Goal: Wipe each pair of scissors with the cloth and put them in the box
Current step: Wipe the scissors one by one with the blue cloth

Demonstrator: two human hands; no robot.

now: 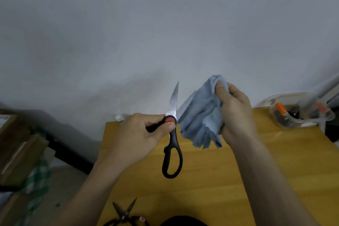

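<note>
Two hands up above the wooden worktop (pixel 229 180). Left hand (pixel 135 137) wrapped tight round the big scissors (pixel 173 134), thumb pressed near the red round spot in the middle. Long way of the scissors nearly straight up and down: shiny blade tip up toward the wall, one black loop handle hanging down toward the body. Blades a little apart, second blade partly hidden behind the blue cloth (pixel 201 115). Right hand (pixel 234 113) bunched round the cloth, thumb pinching the top fold, loose ends dangling down. Cloth just beside the blades, maybe touching one; hard to tell.

Two pairs of scissors in all. Small dark scissors (pixel 124 213) flat on the near edge of the worktop, points open and aimed away from the body.

One clear box (pixel 300 113) on the far right corner, with orange and dark bits inside, too blurry to name.
</note>
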